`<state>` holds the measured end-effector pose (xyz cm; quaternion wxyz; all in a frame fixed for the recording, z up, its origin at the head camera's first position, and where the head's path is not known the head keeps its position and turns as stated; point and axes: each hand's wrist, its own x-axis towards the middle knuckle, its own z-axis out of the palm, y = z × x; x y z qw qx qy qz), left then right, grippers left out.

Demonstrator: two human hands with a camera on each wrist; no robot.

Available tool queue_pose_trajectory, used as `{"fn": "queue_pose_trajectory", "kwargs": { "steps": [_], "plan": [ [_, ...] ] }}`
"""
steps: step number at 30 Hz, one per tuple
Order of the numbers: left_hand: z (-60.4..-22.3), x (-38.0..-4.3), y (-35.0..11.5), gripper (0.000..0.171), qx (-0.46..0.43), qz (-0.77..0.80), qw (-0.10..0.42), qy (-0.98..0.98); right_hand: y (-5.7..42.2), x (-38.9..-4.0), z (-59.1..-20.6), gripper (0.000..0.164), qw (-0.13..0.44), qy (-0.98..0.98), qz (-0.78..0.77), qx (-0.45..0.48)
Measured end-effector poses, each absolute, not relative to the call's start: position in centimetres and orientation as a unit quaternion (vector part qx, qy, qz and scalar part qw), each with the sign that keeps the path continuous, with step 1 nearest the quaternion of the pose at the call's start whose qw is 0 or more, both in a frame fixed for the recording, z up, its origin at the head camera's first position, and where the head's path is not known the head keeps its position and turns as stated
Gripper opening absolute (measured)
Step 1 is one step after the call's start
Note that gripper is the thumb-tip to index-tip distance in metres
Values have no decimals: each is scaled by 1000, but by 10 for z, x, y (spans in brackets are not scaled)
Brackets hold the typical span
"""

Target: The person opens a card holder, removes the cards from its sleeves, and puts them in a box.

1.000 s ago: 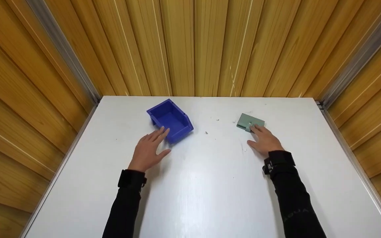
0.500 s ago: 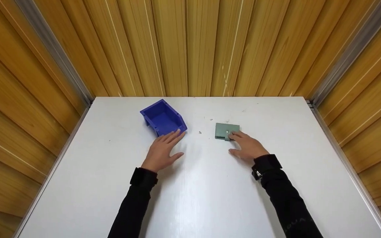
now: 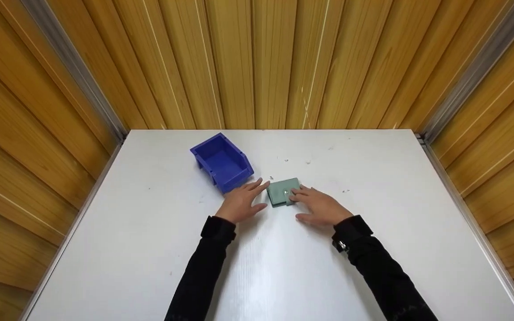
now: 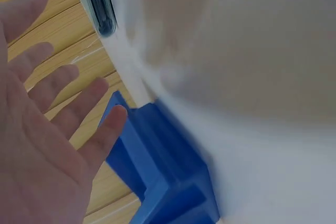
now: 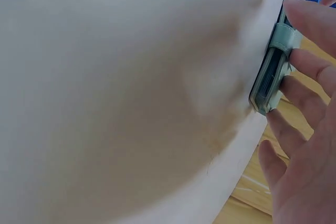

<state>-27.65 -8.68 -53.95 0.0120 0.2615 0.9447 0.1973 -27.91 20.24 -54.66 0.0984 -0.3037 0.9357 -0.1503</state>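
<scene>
Green rectangular snap-strap wallet (image 3: 277, 192), its edge layered, lies on the white table (image 3: 257, 272) right of an open-topped blue plastic bin (image 3: 225, 164). Right hand (image 3: 322, 207), fingers spread, touches the wallet; left hand (image 3: 240, 204), also spread, nearby.

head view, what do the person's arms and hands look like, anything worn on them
The left sleeve and right sleeve are long and black. The left wristband and right wristband are black too; the right one has a small shiny piece. The left hand and right hand are bare, without gloves.
</scene>
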Motion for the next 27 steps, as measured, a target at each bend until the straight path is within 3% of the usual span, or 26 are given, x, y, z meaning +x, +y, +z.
{"fn": "queue_pose_trajectory", "kwargs": {
  "steps": [8,20,27],
  "plan": [
    [-548,-287,-67,57,247,208,58,945,198,-275,-545,57,89,926,-150,-335],
    [-544,-283,-51,41,269,194,24,943,202,-283,-543,52,66,942,-126,-303],
    [-546,-282,-39,35,259,230,44,937,195,-288,-542,46,46,949,-124,-286]
  ]
}}
